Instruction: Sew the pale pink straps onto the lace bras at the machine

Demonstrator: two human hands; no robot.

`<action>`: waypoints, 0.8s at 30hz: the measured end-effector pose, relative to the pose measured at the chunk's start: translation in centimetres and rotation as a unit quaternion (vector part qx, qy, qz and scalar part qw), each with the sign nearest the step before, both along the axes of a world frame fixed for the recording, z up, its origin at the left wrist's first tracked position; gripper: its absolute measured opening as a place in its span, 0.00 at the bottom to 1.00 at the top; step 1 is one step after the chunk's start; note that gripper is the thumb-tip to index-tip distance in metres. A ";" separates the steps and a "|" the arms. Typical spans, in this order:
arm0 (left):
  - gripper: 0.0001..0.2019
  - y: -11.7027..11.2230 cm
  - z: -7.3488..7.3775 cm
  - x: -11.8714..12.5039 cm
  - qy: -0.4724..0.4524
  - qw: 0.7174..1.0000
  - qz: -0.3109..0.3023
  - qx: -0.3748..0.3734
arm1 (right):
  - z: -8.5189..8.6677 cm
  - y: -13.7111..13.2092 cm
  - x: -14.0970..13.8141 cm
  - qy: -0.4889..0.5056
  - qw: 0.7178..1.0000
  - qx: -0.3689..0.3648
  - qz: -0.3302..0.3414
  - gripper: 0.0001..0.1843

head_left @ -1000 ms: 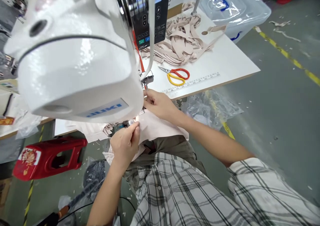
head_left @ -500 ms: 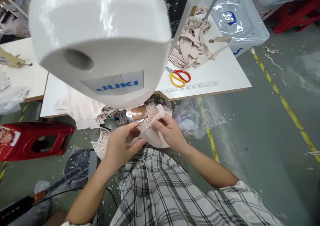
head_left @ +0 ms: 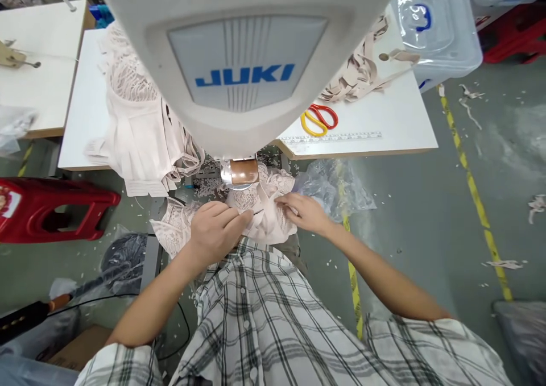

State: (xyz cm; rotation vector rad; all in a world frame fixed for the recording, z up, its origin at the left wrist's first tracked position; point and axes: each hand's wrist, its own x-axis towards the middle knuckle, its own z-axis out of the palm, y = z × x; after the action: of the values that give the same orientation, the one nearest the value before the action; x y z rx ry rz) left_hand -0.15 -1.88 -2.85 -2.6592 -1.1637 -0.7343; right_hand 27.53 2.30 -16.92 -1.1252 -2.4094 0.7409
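A white JUKI sewing machine fills the top of the view. Below its head, over my lap, I hold a pale pink lace garment piece. My left hand is closed, pinching the fabric's left side together with a thin dark tool I cannot make out. On the right edge of the same piece, my right hand grips with curled fingers. A copper-coloured round part of the machine sits just above the fabric.
A stack of pink lace pieces lies on the white table at left. Red-and-yellow scissors, a printed ruler strip and a heap of beige straps lie at right. Red stool at left; clear plastic bin beyond.
My hands have drawn the pink piece away from under the machine head toward my lap and now hold it lower. My head has moved, so the machine's front faces the camera.
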 end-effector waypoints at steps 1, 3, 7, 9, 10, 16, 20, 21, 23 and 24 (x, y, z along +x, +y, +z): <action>0.06 -0.1 0.0 0.1 -0.013 1.000 0.004 -0.021 | -1.5 0.5 0.6 -0.025 0.999 -0.043 0.005 0.23; 0.06 -0.3 0.4 0.4 -0.062 0.993 0.004 -0.096 | -4.1 1.1 1.7 -0.047 0.995 -0.089 0.024 0.28; 0.07 -1.8 2.2 0.1 -0.212 0.883 -0.003 -0.420 | -6.3 1.0 4.2 -0.056 0.988 -0.136 0.037 0.27; 0.08 -2.9 2.6 -1.0 -0.254 0.783 -0.014 -0.567 | -6.1 0.5 5.3 -0.058 0.983 -0.170 0.045 0.18; 0.12 -3.3 2.4 -1.8 -0.264 0.735 -0.015 -0.624 | -6.0 0.3 5.7 -0.056 0.980 -0.186 0.043 0.13; 0.24 -2.8 -0.4 -3.3 -0.461 0.516 0.269 -0.670 | -7.0 0.1 5.1 -0.010 0.960 -0.241 -0.145 0.31; 0.22 -1.9 -0.3 -3.1 -0.444 0.524 0.286 -0.668 | -7.3 0.6 4.8 0.045 0.941 -0.286 -0.175 0.21; 0.23 -1.4 -0.2 -3.5 -0.423 0.544 0.283 -0.668 | -6.9 0.6 5.1 0.055 0.938 -0.293 -0.174 0.18; 0.24 0.0 -0.2 -4.7 -0.335 0.618 0.286 -0.651 | -5.4 0.5 6.1 0.075 0.934 -0.297 -0.181 0.20; 0.24 0.8 -0.4 -5.0 -0.269 0.674 0.299 -0.620 | -4.2 0.3 6.5 0.087 0.933 -0.295 -0.188 0.22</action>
State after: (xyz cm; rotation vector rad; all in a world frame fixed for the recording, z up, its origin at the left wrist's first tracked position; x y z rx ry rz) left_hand -5.18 -1.08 -3.23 -2.3163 -3.5042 -0.7084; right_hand 34.00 2.58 -21.14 -1.6020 -1.7764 1.4056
